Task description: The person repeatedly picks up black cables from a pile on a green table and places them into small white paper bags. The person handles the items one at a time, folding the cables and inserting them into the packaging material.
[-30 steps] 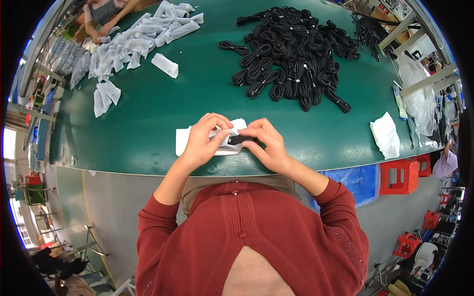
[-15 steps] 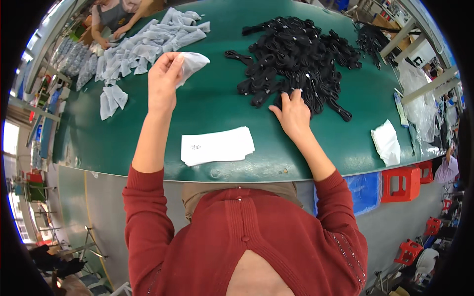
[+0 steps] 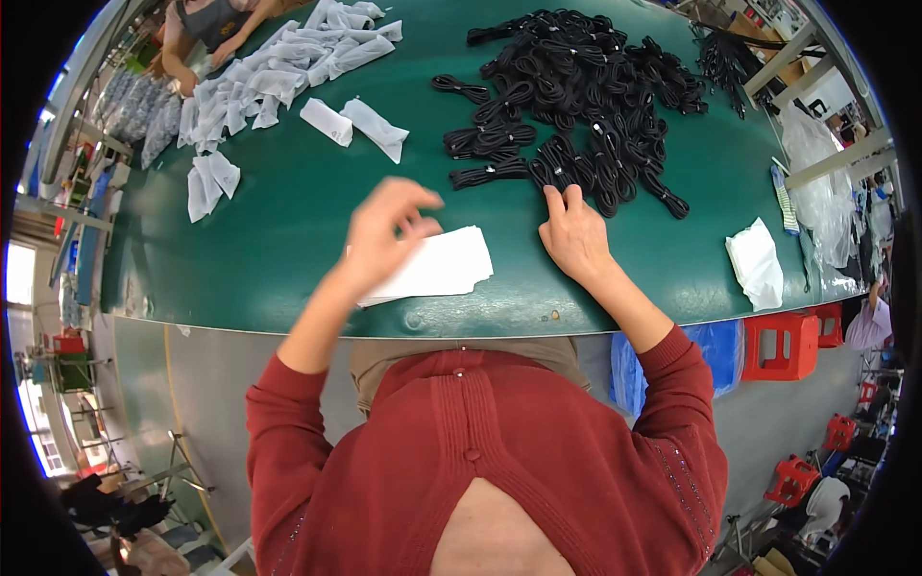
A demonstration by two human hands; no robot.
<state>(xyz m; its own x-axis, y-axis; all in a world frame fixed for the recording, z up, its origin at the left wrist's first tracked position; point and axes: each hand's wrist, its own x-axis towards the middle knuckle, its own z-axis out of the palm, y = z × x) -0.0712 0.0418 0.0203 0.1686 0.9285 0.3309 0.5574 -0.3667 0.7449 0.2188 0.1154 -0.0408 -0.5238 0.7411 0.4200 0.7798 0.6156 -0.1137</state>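
Observation:
My left hand (image 3: pixel 389 235), slightly blurred, hovers over the left part of a stack of flat white bags (image 3: pixel 447 264). Its thumb and curled fingers are apart, and nothing shows between them. My right hand (image 3: pixel 578 235) is at the near edge of a heap of coiled black cables (image 3: pixel 567 82). Its fingertips are closed at the near end of one tied cable bundle (image 3: pixel 560 161); the thumb is partly hidden. Beyond my left hand lie a white pouch (image 3: pixel 327 122) and a translucent filled pouch (image 3: pixel 376 131), side by side on the green table (image 3: pixel 288 259).
Many filled translucent pouches (image 3: pixel 279 72) are piled at the far left, where another person's hand (image 3: pixel 226 50) rests. A white packet (image 3: pixel 755 264) lies near the right edge, close to clear plastic sheeting (image 3: pixel 814 182). Red stools (image 3: pixel 780 348) stand below the table.
My left hand has let go of the pouch it held up and come down to the white stack. Two pouches now lie beyond it. My right hand has drawn a cable bundle slightly nearer.

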